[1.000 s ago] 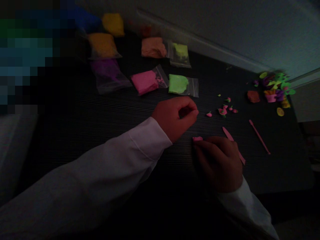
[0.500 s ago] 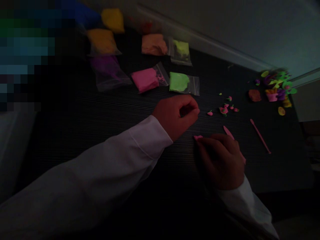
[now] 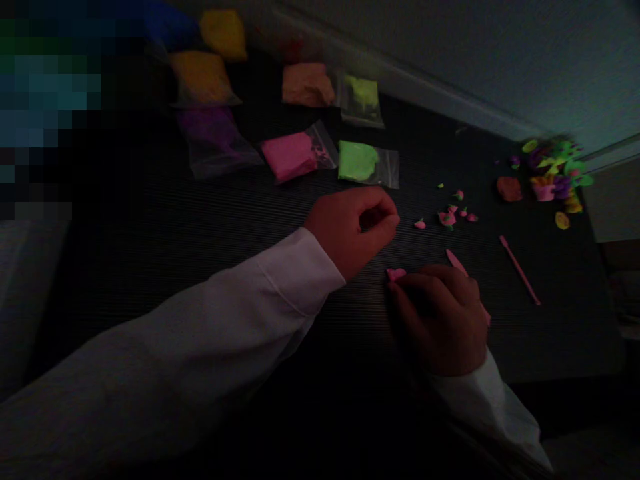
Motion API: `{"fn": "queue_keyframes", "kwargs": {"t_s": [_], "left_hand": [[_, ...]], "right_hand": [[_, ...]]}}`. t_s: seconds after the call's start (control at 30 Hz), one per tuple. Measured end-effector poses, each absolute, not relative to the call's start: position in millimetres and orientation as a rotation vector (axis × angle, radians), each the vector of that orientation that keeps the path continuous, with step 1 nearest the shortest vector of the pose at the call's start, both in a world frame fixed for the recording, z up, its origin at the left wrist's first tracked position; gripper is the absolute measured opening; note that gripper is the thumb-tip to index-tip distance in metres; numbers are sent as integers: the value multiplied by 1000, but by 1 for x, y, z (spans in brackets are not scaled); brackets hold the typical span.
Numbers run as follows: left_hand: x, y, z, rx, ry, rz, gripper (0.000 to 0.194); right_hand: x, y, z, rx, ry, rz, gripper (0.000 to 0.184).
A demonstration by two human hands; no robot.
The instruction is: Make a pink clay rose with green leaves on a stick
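Observation:
The scene is dim. My left hand [image 3: 353, 228] rests on the dark table [image 3: 150, 227] with its fingers curled into a loose fist; whether anything is inside it is hidden. Just below it, my right hand [image 3: 440, 317] lies knuckles-up, fingertips pressed on a small pink clay piece [image 3: 396, 273]. A pink modelling tool [image 3: 457, 261] pokes out from behind the right hand. Tiny pink and green clay bits [image 3: 447, 219] lie just beyond the left hand.
Plastic bags of clay lie at the back: pink [image 3: 293, 155], green [image 3: 361, 162], purple [image 3: 213, 137], orange [image 3: 306, 85], yellow [image 3: 223, 32]. A second thin pink tool [image 3: 519, 270] lies to the right. Finished colourful clay shapes [image 3: 550, 175] sit near the far right corner.
Both hands stay nearly where they were; the right fingertips have shifted slightly on the pink clay piece. The view has drifted a little.

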State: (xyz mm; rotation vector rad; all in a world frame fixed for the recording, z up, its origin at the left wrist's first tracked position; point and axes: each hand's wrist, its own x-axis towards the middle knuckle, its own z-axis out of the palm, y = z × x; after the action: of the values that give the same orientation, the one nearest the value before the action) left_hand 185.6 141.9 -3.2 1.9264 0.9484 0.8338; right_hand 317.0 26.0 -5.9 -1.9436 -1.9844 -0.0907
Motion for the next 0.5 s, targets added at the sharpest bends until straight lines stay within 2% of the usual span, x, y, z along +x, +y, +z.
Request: {"fn": "queue_keyframes", "kwargs": {"t_s": [0.5], "left_hand": [[186,141,-3,1882,950,848,12]], "right_hand": [[317,27,-7,-1925,-1986,-66,12]]}}
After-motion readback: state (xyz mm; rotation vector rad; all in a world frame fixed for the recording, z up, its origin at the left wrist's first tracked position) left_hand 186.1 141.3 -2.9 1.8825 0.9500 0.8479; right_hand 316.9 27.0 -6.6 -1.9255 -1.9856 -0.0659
